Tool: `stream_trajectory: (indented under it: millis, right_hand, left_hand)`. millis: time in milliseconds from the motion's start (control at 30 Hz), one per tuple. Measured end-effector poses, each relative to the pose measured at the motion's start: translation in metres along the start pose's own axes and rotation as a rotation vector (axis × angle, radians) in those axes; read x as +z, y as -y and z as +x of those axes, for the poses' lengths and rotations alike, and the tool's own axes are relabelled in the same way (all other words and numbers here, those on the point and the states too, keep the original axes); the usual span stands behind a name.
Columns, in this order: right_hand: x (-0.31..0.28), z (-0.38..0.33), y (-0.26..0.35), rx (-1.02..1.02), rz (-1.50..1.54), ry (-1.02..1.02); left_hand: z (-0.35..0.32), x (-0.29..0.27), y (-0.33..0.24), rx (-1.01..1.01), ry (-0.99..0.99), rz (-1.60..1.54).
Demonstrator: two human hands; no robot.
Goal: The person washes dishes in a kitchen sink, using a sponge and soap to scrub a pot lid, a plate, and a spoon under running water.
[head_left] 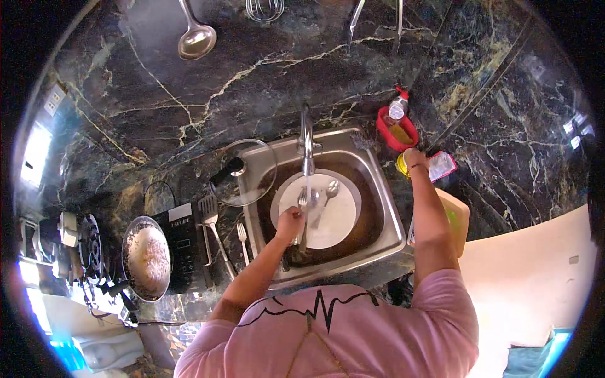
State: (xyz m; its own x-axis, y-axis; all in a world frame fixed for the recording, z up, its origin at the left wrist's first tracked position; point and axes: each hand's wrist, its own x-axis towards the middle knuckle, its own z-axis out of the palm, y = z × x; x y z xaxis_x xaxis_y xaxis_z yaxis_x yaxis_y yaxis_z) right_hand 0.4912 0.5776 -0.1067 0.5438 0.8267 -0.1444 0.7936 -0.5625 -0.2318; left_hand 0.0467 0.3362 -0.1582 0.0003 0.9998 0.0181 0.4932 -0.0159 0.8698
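Over the sink point(391, 217), my left hand point(290, 223) is closed round a fork point(303, 200), its tines up by the stream from the tap point(307, 142). Below it a large white plate point(337, 217) lies in the basin, with a spoon point(331, 191) on it. My right hand point(414, 157) reaches past the basin's right side to a round yellow tub point(402, 166), touching or just over it; its fingers are too small and hidden to read. Right beside that hand lies a pink-edged packet point(443, 166).
A red holder point(384, 132) with a clear bottle point(397, 108) stands behind the tub. Left of the sink are a glass lid point(252, 189), a slotted turner point(208, 208), another fork point(242, 235) and a pan point(147, 258) by a black cooktop point(183, 242). A ladle point(197, 41) hangs on the wall.
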Motion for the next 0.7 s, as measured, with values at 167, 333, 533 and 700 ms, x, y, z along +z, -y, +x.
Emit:
stream_trajectory:
  millis: [167,333,533,700]
  right_hand:
    - [-0.016,-0.036,0.02,-0.211,-0.241,-0.03]
    - [0.0,0.003,-0.011,-0.134,-0.196,-0.013]
    - [-0.01,-0.019,0.011,-0.324,-0.187,-0.121]
    - [-0.028,-0.13,0.064,-0.798,0.49,-0.26]
  left_hand:
    - [-0.003,-0.023,-0.02,-0.473,0.144,-0.603]
    - [-0.008,-0.021,-0.038,-0.529,0.266,-0.795]
    - [-0.019,-0.023,-0.033,-0.596,0.211,-0.961]
    - [-0.017,-0.022,-0.045,-0.646,0.261,-0.951]
